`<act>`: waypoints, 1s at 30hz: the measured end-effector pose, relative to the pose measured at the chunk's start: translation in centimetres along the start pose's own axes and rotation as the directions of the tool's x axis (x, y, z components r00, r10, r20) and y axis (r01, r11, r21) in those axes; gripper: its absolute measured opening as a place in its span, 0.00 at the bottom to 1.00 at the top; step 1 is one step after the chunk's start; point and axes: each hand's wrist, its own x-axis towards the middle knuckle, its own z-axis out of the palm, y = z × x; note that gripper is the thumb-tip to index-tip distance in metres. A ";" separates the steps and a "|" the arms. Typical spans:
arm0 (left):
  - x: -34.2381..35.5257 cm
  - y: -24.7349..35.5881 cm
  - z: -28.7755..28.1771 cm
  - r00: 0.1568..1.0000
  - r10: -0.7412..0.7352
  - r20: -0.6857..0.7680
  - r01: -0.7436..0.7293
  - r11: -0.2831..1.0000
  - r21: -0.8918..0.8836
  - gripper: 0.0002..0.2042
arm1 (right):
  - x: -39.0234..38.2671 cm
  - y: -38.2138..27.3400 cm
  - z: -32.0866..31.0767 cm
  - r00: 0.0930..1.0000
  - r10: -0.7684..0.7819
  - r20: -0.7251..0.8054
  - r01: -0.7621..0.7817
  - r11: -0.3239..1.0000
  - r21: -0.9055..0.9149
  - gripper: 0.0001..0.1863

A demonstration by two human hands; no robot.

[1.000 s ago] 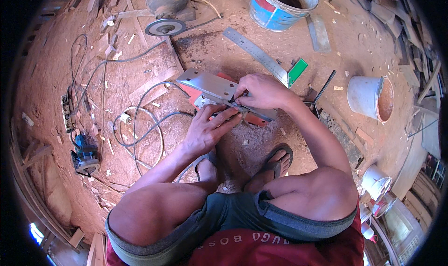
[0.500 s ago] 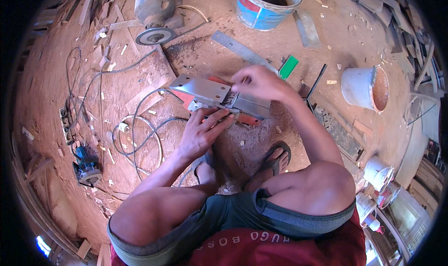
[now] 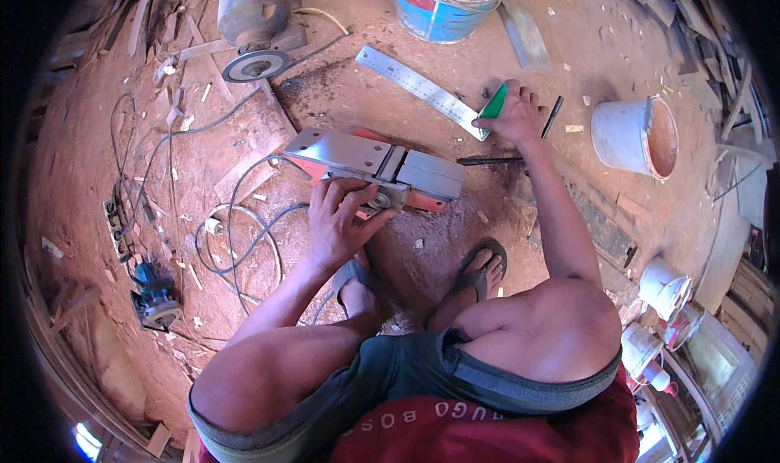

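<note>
The right hand (image 3: 520, 122) has swung off the upturned electric planer (image 3: 370, 161) to the green-handled square (image 3: 422, 89), fingers spread; I can't tell if it grips. The left hand (image 3: 335, 219) clasps the planer's near side on the floor (image 3: 585, 73), its metal sole (image 3: 431, 173) now uncovered.

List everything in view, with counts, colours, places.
Planer: 1, orange and silver, centre
Square: 1, silver and green, upper centre
Rods: count unclear, black, centre right
Motor: 1, grey, upper left
Bucket: 1, blue and red, top
Pail: 1, white, right
Slab: 1, grey, top
Power strip: 1, dark, left
Power tool: 1, teal, lower left
Cables: several, dark, left
Wood scraps: many, brown, scattered
Pots: several, white, lower right
Sandals: 2, dark, lower centre
Shorts: 1, green, bottom
Shirt: 1, red, bottom
Left hand: 1, bare, on planer
Right hand: 1, bare, at square
Legs: 2, bare, bottom
</note>
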 end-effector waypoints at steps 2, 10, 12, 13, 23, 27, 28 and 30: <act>-0.3 0.3 0.0 1.000 -0.018 0.003 0.018 1.000 0.003 0.24 | -0.5 0.7 0.8 0.996 0.010 -0.088 0.010 0.977 0.215 0.54; -0.4 0.4 -0.2 1.000 -0.017 0.019 0.017 0.999 0.031 0.24 | -4.5 0.9 -0.5 0.931 -0.017 -0.364 0.356 0.257 0.899 0.12; -0.2 0.5 -0.2 1.000 -0.012 0.022 0.011 1.000 0.029 0.24 | -5.7 0.4 -3.1 0.920 0.012 -0.391 0.383 0.180 0.906 0.13; -0.2 0.5 -0.2 1.000 -0.010 0.026 0.009 0.999 0.032 0.24 | -6.0 0.1 -3.8 0.915 0.023 -0.403 0.396 0.137 0.908 0.13; -0.2 0.1 -0.2 0.999 -0.008 0.039 0.007 0.999 0.035 0.22 | -7.2 -4.8 -3.9 0.955 -0.021 -0.296 0.296 -0.036 0.955 0.14; -0.1 0.2 -0.4 0.999 0.001 0.034 -0.001 1.000 0.021 0.22 | -7.1 -5.5 -2.7 0.954 -0.080 -0.290 0.288 -0.037 0.957 0.15; -0.1 0.2 -0.4 0.999 -0.001 0.033 0.000 1.000 0.025 0.22 | -7.0 -5.6 -2.5 0.953 -0.096 -0.286 0.284 -0.037 0.958 0.14; -0.2 0.2 -0.3 0.999 -0.002 0.034 0.001 1.000 0.025 0.22 | -6.8 -6.0 -2.0 0.944 -0.116 -0.310 0.309 -0.024 0.951 0.14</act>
